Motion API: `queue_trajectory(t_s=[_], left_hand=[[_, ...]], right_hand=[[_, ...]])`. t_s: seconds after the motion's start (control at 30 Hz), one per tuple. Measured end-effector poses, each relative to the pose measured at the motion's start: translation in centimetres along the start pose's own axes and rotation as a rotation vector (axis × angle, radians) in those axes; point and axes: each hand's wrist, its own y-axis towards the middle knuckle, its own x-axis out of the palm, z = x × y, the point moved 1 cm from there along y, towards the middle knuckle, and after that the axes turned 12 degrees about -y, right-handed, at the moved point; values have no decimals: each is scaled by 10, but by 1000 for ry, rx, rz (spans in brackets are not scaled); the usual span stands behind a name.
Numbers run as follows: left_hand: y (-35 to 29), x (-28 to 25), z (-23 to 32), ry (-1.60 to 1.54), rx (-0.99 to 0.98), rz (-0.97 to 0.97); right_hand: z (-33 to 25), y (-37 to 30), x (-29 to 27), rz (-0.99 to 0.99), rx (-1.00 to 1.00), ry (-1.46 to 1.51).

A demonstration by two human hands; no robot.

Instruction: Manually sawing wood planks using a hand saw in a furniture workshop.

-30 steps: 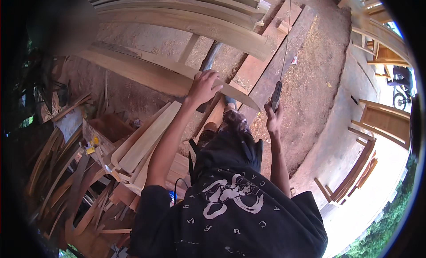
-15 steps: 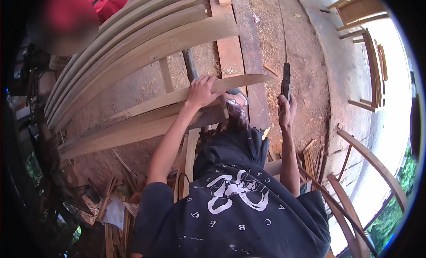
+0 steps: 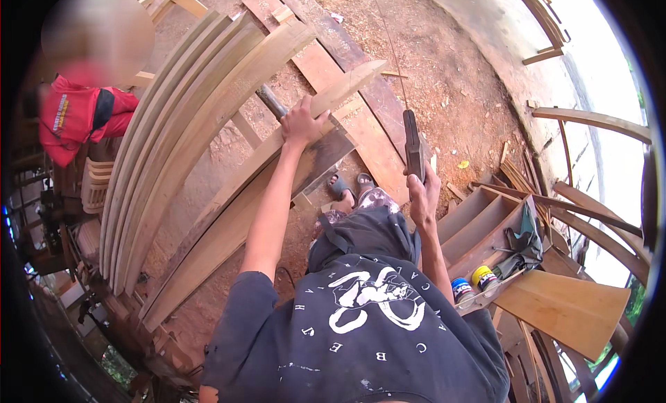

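My left hand [image 3: 302, 123] is closed over the edge of a long wooden board [image 3: 347, 84], near its tapered, pointed end. In my right hand [image 3: 424, 196] is the dark handle of a handsaw [image 3: 414, 145], fingers wrapped round it. The saw's thin blade points away from me, nearly edge-on, to the right of the board's tip and apart from it. A wider plank [image 3: 232, 240] lies beneath the held board, alongside a dark flat board [image 3: 326, 153].
Several curved boards [image 3: 208, 115] stand side by side at left. Beyond them is a person in red [image 3: 69, 125]. On the right are a wooden box [image 3: 479, 226], a yellow can [image 3: 483, 277], a blue can [image 3: 461, 289] and a flat wooden panel [image 3: 565, 309]. Planks [image 3: 374, 129] lie on the dirt floor.
The view has swung round, bringing the box, the cans and more of the person in red into sight. Both hands keep their hold on the board and the handsaw.
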Motion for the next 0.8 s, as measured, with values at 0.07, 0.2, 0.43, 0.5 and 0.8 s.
queue_trajectory(t_s=[0.07,0.2,0.43,0.5,0.8], left_hand=[[-5,4,3,32,-2,-4],[0,5,4,86,4,14],[3,1,6,117,6,27],[0,1,6,122,2,38],[5,15,-20,-66,196,132]], right_hand=[[-3,-19,1,33,6,139],[7,-38,3,-34,70,119],[-7,-62,-5,-47,143,55],[-23,-69,-7,-36,75,40],[-35,-121,69,270,-13,-124]])
